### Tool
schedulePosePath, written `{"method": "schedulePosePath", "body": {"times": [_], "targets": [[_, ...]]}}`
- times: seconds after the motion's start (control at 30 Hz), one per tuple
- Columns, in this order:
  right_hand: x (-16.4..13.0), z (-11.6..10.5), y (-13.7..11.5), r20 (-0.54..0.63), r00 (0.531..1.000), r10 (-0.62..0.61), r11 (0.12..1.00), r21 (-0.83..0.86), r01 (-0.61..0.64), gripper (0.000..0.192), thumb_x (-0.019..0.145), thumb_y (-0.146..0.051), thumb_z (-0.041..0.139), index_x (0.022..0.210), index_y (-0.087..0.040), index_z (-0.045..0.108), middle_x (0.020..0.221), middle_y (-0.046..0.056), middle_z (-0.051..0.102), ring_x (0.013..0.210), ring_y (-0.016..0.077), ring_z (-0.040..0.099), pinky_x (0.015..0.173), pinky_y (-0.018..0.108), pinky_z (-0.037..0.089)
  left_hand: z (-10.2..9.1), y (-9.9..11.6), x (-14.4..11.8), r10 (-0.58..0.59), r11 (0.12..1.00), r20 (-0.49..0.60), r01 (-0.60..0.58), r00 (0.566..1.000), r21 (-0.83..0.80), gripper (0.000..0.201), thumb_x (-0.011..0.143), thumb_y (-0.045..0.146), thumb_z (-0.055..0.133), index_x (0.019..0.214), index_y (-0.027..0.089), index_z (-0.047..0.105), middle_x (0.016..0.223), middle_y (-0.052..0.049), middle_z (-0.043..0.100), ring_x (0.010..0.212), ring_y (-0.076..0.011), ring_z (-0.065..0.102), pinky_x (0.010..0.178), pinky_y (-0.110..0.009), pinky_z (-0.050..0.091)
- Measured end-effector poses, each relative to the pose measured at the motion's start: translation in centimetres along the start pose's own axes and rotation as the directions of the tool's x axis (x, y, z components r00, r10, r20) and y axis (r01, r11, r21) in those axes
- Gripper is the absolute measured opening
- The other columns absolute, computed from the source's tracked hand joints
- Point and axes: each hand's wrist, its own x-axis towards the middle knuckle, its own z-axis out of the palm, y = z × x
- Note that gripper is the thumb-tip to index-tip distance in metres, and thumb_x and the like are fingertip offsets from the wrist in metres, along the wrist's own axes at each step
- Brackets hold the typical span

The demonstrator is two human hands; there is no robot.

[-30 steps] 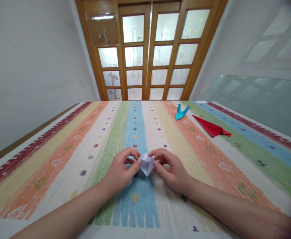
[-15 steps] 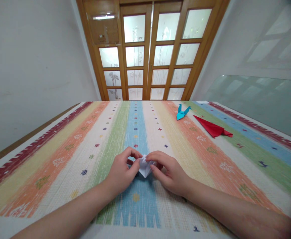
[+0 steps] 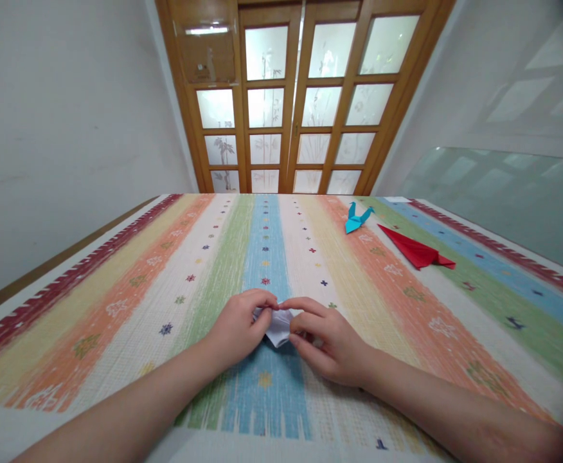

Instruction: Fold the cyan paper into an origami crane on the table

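A small piece of folded white paper (image 3: 278, 329) is held between my two hands, low over the blue stripe of the tablecloth. My left hand (image 3: 245, 325) pinches its left side, thumb in front and fingers behind the top. My right hand (image 3: 327, 337) grips the right corner between thumb and fingers, its index finger stretched along the upper edge to meet the left fingertips. Fingers cover the paper's top and side corners, so its full shape is hidden.
Toward the far right lie a blue origami bird (image 3: 357, 220) and a red paper plane (image 3: 414, 247). A striped cloth (image 3: 166, 283) covers the table. Beyond its far edge stand wooden doors with glass panes (image 3: 288, 103). A pale glass panel (image 3: 508, 193) leans along the right wall.
The white paper has tilted, and its front point now looks blunter. My right index finger has moved left over its top edge. The view has shifted slightly.
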Motion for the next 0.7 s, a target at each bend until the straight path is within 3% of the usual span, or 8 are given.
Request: {"method": "schedulePosePath", "body": {"times": [0.17,0.3,0.5,0.6,0.7], "targets": [[0.0,0.0,0.1,-0.025,0.999,0.041,0.999,0.002,-0.041,0.009,0.091,-0.020,0.058,0.081,-0.021,0.058,0.120,0.011,0.063,0.092,0.0197,0.065,0.077,0.032,0.050,0.1,0.0,-0.1,-0.086,0.994,0.026,0.088,0.996,-0.061,0.022,0.087,0.011,0.049,0.090,0.020,0.069,0.090,-0.002,0.074,0.085,-0.0177,0.067,0.081,-0.031,0.050],[0.0,0.0,0.5,-0.047,0.994,0.100,0.994,0.051,-0.097,0.005,0.090,-0.016,0.056,0.088,-0.020,0.058,0.122,0.011,0.061,0.091,0.0178,0.065,0.070,0.028,0.050,0.0,0.0,-0.1,-0.077,0.993,0.035,0.080,0.996,-0.086,0.024,0.084,0.008,0.049,0.083,0.020,0.069,0.091,-0.001,0.074,0.087,-0.0173,0.067,0.083,-0.030,0.049],[0.2,-0.1,1.0,-0.036,0.993,0.116,0.991,0.071,-0.113,0.017,0.089,-0.011,0.051,0.089,-0.020,0.064,0.120,0.010,0.063,0.110,0.0223,0.061,0.092,0.038,0.048,-0.3,-0.1,-0.1,0.016,1.000,0.054,-0.015,0.998,-0.020,0.033,0.081,0.001,0.046,0.087,0.020,0.073,0.098,-0.002,0.075,0.097,-0.0168,0.067,0.094,-0.031,0.048],[0.3,-0.1,1.5,0.011,0.966,0.258,0.938,0.237,-0.253,0.019,0.097,-0.024,0.049,0.086,-0.020,0.065,0.109,0.009,0.066,0.087,0.0183,0.065,0.074,0.032,0.054,-0.5,-0.2,0.0,0.060,0.998,0.085,-0.060,0.995,-0.004,0.034,0.084,0.002,0.047,0.098,0.018,0.074,0.106,-0.005,0.074,0.102,-0.0169,0.067,0.096,-0.032,0.048],[0.4,0.0,2.2,0.100,0.905,0.413,0.785,0.466,-0.409,0.026,0.097,-0.040,0.051,0.088,-0.019,0.063,0.092,0.006,0.066,0.061,0.0133,0.061,0.051,0.026,0.052,-1.1,0.0,0.0,0.089,0.995,0.155,-0.095,0.984,0.028,0.026,0.091,0.017,0.055,0.111,0.017,0.072,0.114,-0.009,0.072,0.107,-0.0197,0.066,0.099,-0.035,0.049]]}}
